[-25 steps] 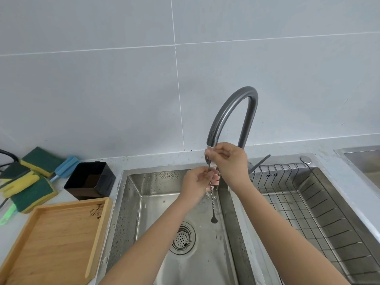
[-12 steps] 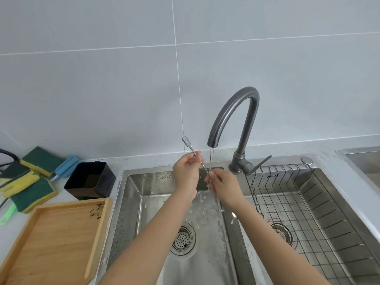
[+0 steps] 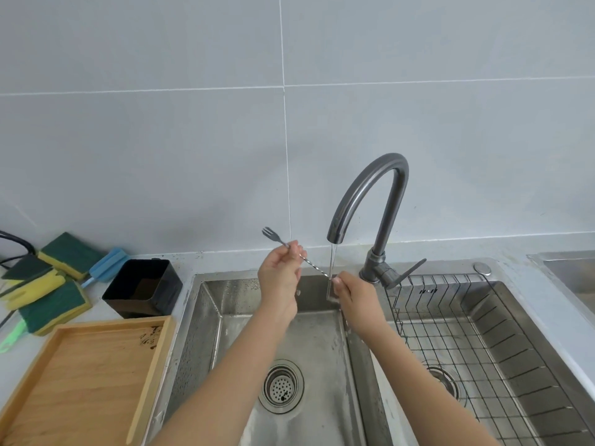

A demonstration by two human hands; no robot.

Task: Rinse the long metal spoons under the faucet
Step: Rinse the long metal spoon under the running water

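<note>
A long twisted metal spoon (image 3: pixel 314 267) with a small fork end at its upper left stretches slantwise over the left sink basin (image 3: pixel 306 336). My left hand (image 3: pixel 279 278) pinches its upper part just below the fork end. My right hand (image 3: pixel 354 292) grips the lower end, hiding the bowl. A thin stream of water falls from the dark grey faucet (image 3: pixel 367 194) onto the shaft beside my right fingers.
A wire rack (image 3: pixel 467 333) lies in the right basin. On the counter at left are a black square container (image 3: pixel 143 288), a wooden tray (image 3: pixel 80 378) and several green-and-yellow sponges (image 3: pixel 48 291). A round drain strainer (image 3: pixel 280 386) sits in the left basin.
The spoon went from hanging upright under the spout to slanting. My left hand rose and moved left with the fork end; my right hand dropped to the lower end.
</note>
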